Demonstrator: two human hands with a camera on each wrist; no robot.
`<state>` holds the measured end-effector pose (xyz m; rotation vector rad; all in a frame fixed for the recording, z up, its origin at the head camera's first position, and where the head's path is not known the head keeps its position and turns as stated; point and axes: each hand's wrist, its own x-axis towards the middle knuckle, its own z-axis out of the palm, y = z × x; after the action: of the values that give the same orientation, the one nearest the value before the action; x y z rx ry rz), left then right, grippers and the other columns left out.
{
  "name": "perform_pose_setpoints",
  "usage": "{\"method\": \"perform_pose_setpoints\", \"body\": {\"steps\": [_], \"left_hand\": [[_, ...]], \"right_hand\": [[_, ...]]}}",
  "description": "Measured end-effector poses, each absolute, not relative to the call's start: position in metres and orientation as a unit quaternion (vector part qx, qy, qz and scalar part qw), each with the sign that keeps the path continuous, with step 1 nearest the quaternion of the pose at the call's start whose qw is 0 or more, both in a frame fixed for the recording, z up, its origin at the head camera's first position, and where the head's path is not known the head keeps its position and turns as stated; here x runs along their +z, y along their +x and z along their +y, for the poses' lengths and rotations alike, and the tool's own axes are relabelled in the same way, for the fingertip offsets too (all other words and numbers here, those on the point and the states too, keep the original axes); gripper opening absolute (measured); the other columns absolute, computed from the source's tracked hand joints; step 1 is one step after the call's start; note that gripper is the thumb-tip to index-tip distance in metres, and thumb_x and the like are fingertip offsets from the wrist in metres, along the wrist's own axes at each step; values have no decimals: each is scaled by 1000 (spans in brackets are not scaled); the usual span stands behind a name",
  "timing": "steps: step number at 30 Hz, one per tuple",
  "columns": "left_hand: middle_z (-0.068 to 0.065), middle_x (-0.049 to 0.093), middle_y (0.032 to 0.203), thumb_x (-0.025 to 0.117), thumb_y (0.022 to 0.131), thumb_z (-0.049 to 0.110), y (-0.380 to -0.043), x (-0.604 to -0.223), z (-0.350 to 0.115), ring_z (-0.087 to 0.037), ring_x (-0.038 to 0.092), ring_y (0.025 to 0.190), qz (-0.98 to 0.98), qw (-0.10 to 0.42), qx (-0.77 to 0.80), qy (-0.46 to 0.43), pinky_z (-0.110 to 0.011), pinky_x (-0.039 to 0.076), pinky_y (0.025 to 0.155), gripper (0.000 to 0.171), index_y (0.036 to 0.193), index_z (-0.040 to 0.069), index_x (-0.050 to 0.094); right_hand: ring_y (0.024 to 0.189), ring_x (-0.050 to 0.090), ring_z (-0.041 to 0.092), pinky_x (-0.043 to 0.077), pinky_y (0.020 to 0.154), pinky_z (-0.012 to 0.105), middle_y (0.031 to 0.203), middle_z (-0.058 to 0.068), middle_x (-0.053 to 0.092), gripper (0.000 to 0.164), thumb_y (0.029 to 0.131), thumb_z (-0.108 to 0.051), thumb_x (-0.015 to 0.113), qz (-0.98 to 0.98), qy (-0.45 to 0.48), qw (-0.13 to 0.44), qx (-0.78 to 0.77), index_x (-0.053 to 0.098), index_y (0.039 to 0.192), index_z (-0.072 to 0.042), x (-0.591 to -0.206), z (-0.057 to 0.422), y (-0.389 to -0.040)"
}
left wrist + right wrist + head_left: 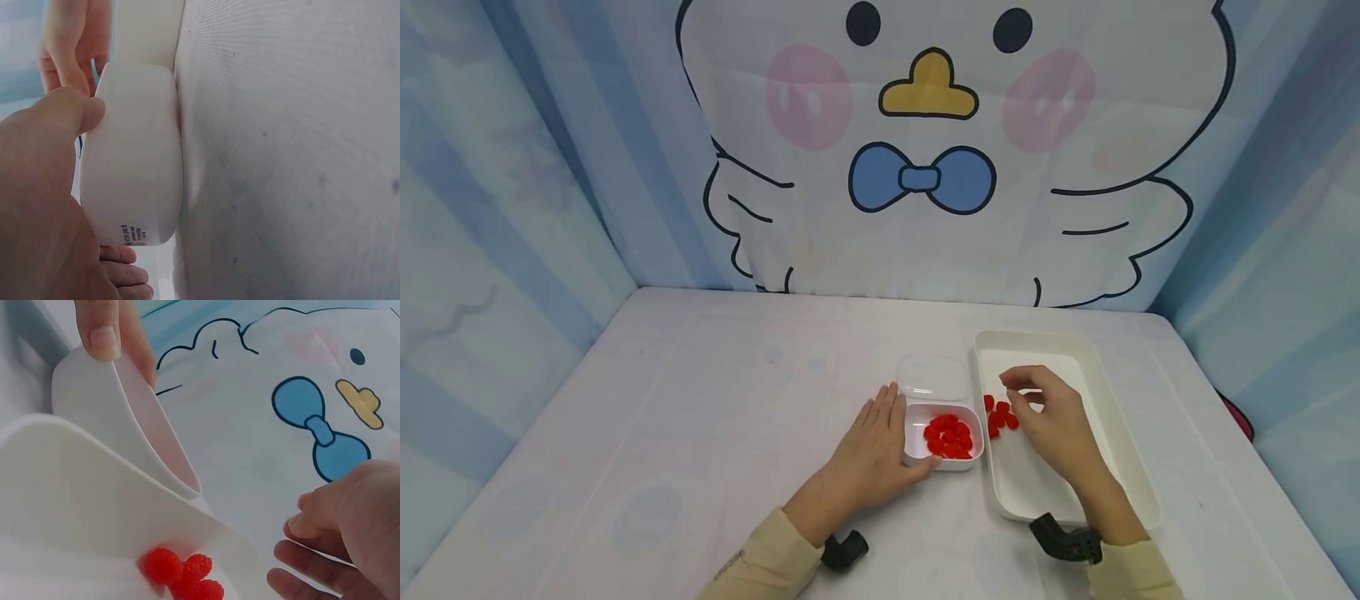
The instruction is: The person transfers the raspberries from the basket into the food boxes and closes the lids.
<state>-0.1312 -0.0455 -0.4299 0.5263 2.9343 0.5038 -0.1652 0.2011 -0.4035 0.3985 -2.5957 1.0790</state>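
Note:
A small white box (914, 462) stands on the table with a pile of red raspberries (948, 436) inside. My left hand (880, 450) holds the box from its left, fingers along that side and thumb at the near rim; in the left wrist view the thumb (92, 114) lies on its edge. Over the white tray (1075, 500) hovers my right hand (1056, 421), fingers loosely bent with nothing showing between them. Several loose raspberries (1000, 414) lie by the tray's left wall, just left of that hand.
A clear plastic lid (934, 377) lies right behind the box. The tray's left wall runs close beside the box. Behind the table hangs a curtain (925, 250) with a cartoon bird, and more blue and white curtain stands on both sides.

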Motion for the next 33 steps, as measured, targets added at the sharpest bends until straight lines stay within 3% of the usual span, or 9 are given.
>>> {"method": "perform_pose_setpoints", "body": {"steps": [2,6,8,33], "left_hand": [[-17,22,164,55,89,64,-131,-431,-44,-33,20,153,968,60,168,174,-48,25,123,99,156,0,19],[-17,22,164,55,88,64,-132,-431,-44,-33,19,153,969,58,169,173,-48,24,123,99,156,1,20],[-17,22,164,56,88,64,-132,-430,-44,-33,19,153,968,57,170,173,-48,24,123,98,156,2,20],[-17,22,164,54,89,65,-130,-432,-46,-33,21,153,969,60,164,176,-47,25,123,98,155,1,20]], "right_hand": [[98,66,24,54,86,17,109,10,69,22,92,2,61,-907,131,142,375,66,112,-4,-405,204,-165],[100,65,27,58,89,45,111,13,69,22,93,2,60,-911,117,122,376,65,113,-3,-405,205,-166],[101,65,29,57,89,50,111,14,69,21,93,2,59,-913,111,114,376,65,113,-3,-405,206,-167],[97,63,30,57,87,48,107,17,68,22,91,-2,62,-939,79,47,330,64,113,0,-416,212,-169]]}}
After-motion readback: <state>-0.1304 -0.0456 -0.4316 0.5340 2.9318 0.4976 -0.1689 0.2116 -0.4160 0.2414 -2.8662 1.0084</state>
